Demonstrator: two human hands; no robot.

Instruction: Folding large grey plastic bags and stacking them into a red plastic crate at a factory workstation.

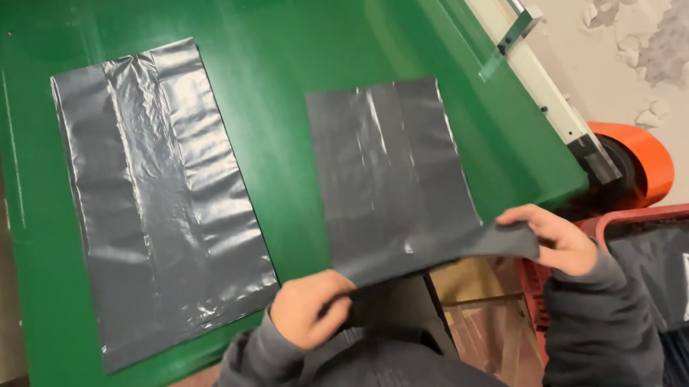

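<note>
Toward the green table's (pixel 290 47) left edge I see a dark grey plastic sheet (pixel 160 195) lying flat, untouched. Nearer the right edge, a second grey plastic sheet (pixel 395 175) lies with its near end hanging past the table's front edge. My left hand (pixel 309 307) is closed, pinching that end's left corner; my right hand (pixel 555 240) pinches the right corner between thumb and fingers. A red crate (pixel 652 213) sits beyond the table's right corner.

Two grey bags on the green table (pixel 273 32): one (pixel 164 195) by the left edge, one (pixel 398 175) over the near edge. Two hands, left (pixel 311 309) and right (pixel 555 241). One orange roll (pixel 645 158).
</note>
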